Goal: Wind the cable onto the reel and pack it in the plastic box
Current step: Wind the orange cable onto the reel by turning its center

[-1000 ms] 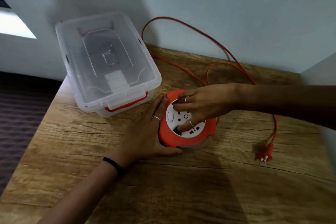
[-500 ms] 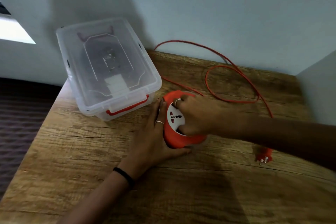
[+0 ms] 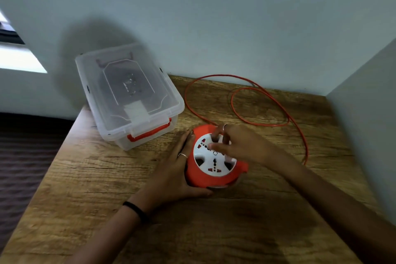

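Centre frame: our left hand (image 3: pixel 171 174) cups reel (image 3: pixel 215 168) side; right hand (image 3: pixel 237 146) fingers grasp its white hub. Cable (image 3: pixel 257 103) loops upper right. Plastic box (image 3: pixel 128 96) upper left, lid closed, contents unclear

Box (image 3: pixel 128 94) left of reel (image 3: pixel 214 163)

Lighting was dim and cool, with a bright patch at the far left edge. A broad soft shadow fell on the wall (image 3: pixel 235 17) behind the plastic box (image 3: pixel 128 96). The right hand (image 3: pixel 237 146) showed motion blur. Wide-angle distortion bent the edges.
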### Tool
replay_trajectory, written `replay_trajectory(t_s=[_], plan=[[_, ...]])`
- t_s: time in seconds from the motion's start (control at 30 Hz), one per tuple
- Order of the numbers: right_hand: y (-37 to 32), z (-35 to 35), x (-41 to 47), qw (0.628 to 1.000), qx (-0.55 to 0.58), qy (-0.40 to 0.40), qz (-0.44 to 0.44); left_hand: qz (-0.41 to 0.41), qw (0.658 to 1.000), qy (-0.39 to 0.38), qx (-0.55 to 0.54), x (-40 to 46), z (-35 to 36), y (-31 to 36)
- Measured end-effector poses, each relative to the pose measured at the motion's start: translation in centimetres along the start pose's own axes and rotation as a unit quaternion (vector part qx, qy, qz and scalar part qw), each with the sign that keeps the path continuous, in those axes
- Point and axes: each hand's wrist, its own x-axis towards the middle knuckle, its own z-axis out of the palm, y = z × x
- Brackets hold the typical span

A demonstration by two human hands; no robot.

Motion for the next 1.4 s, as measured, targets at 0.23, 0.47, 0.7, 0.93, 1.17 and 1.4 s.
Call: replay_trajectory(t_s=[0.23, 0.47, 0.7, 0.93, 1.17, 1.4], plan=[[1.6, -2.6, -1.4, 0.902, -0.333, -0.079, -0.262, 0.008, 0.999, 0.021, 0.04, -0.1, 0.4, -0.5], [0.1, -2.8, -0.1, 0.861, -0.373, -0.144, -0.315, 0.003, 0.999, 0.014, 0.038, 0.0, 0.4, -0.4], [0.9, -1.8, 0.4, 0.833, -0.396, -0.102, -0.373, -0.027, 0.999, 0.0, 0.036, 0.0, 0.1, 0.3], [1.0, -1.7, 0.3, 0.839, -0.39, -0.086, -0.368, -0.045, 0.999, 0.012, 0.024, -0.2, 0.3, 1.0], [0.3, 2.9, -2.1, 0.951, -0.217, 0.043, -0.218, -0.055, 0.997, 0.054, 0.005, -2.7, 2.3, 1.5], [-2.2, 6.0, -3.0, 0.981, -0.055, 0.187, 0.009, -0.064, 0.995, 0.076, 0.007, -3.1, 3.1, 2.3]])
